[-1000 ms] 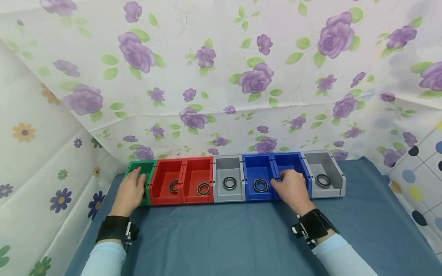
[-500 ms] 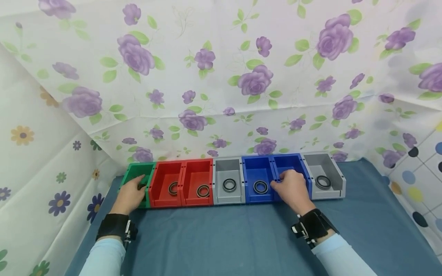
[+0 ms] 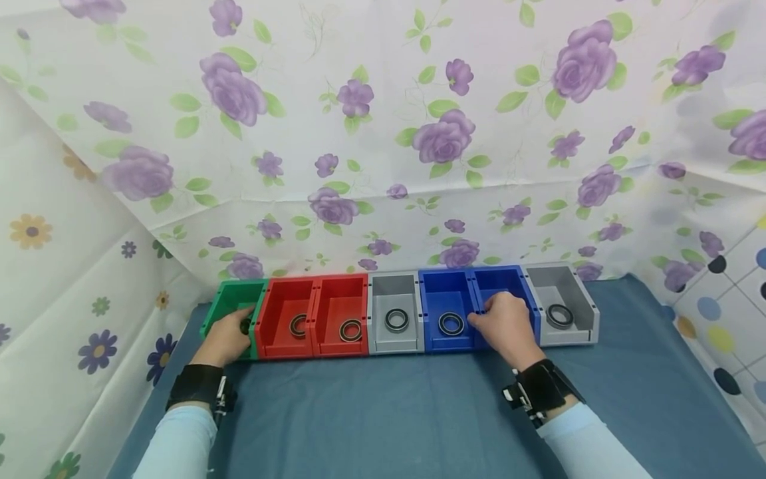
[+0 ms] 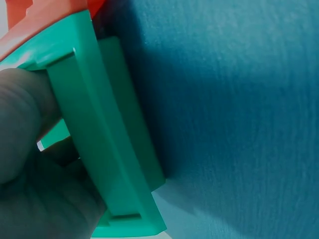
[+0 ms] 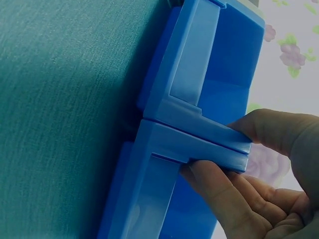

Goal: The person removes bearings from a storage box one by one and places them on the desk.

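My left hand (image 3: pixel 224 338) reaches into the green bin (image 3: pixel 230 297) at the row's left end, its fingers curled about a dark ring bearing (image 3: pixel 245 324) by the right wall. Most of that bearing is hidden by the hand. In the left wrist view, the thumb (image 4: pixel 30 102) dips behind the green front lip. My right hand (image 3: pixel 505 326) pinches the adjoining side walls (image 5: pixel 214 144) of the two blue bins, thumb on one side and fingers on the other. It covers much of the right blue bin (image 3: pixel 499 281). A bearing (image 3: pixel 451 324) lies in the left blue bin (image 3: pixel 445 289).
Two red bins (image 3: pixel 290 299) and a grey bin (image 3: pixel 393 286) stand mid-row, each with one bearing. Another grey bin (image 3: pixel 553 286) with a bearing (image 3: pixel 559 316) ends the row at right. Blue cloth (image 3: pixel 383 412) covers the table; a flowered curtain (image 3: pixel 383 153) hangs right behind.
My left hand has gone lower into the green bin, and its fingers, first stretched over the bin, have curled round the bearing. The right hand keeps its hold on the blue walls.
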`<action>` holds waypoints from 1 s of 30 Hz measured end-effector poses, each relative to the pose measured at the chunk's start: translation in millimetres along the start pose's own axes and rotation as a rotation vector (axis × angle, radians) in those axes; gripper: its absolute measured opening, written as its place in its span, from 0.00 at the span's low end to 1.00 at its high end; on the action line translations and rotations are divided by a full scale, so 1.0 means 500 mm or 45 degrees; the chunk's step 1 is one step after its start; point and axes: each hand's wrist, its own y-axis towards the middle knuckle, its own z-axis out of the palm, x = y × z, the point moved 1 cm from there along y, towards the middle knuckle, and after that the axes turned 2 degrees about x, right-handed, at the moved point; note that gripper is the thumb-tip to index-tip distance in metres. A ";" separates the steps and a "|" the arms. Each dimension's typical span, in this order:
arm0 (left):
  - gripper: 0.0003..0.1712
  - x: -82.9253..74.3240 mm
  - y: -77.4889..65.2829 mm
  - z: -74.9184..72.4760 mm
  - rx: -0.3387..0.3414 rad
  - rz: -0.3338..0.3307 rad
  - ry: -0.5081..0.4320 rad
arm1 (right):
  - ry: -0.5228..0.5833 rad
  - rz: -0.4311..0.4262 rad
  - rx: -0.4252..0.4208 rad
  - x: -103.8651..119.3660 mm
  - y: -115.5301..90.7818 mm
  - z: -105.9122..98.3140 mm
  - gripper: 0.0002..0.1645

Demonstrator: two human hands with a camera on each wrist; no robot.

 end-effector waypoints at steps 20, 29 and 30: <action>0.30 0.000 0.000 0.002 -0.058 0.015 0.035 | -0.017 0.018 0.003 0.000 0.002 -0.001 0.26; 0.29 -0.004 -0.011 0.001 -0.123 0.013 0.054 | -0.003 0.014 0.018 -0.005 0.005 0.002 0.27; 0.29 -0.005 -0.011 0.000 -0.137 0.020 0.058 | -0.003 0.013 0.016 -0.005 0.005 0.001 0.27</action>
